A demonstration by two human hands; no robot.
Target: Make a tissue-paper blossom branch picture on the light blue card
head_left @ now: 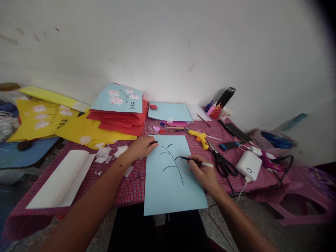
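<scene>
A light blue sheet of paper (160, 189) lies before me, its near end jutting past the table edge. Thin black curved lines form a branch shape on it. My right hand (203, 173) grips a black brush pen with a white end (199, 162); its tip touches the paper at the end of a short curved stroke right of the main line. At the sheet's upper left, my left hand (141, 147) rests with its fingers closed on a small black pen cap (152, 142).
Right of the sheet lie a yellow glue gun (198, 137), black scissors (223, 162) and a white power bank (249, 165) with cables. A stack of red and blue sheets (118, 119) stands back left, near yellow sheets (70, 131). White folded paper (60, 178) lies left.
</scene>
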